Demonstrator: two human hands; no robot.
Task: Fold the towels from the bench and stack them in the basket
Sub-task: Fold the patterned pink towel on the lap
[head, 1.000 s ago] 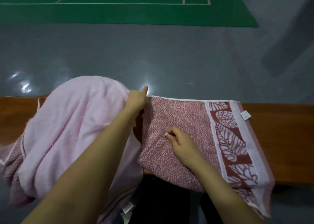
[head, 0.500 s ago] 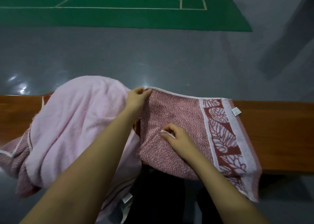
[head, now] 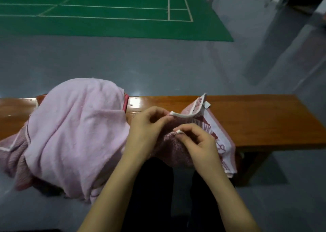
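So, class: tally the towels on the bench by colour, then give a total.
Red patterned towel: 1
Pale pink towel: 1
Dusty pink ribbed towel: 1
Total: 3

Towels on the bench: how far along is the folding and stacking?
Early. Nothing visible looks finished: no basket or folded towel is in view. In hand: the red patterned towel, its white hem pinched by the left hand and the right hand, partly lifted off the bench. Left: finish this fold, then the pink towel heaped over others at the left, and stack them all.
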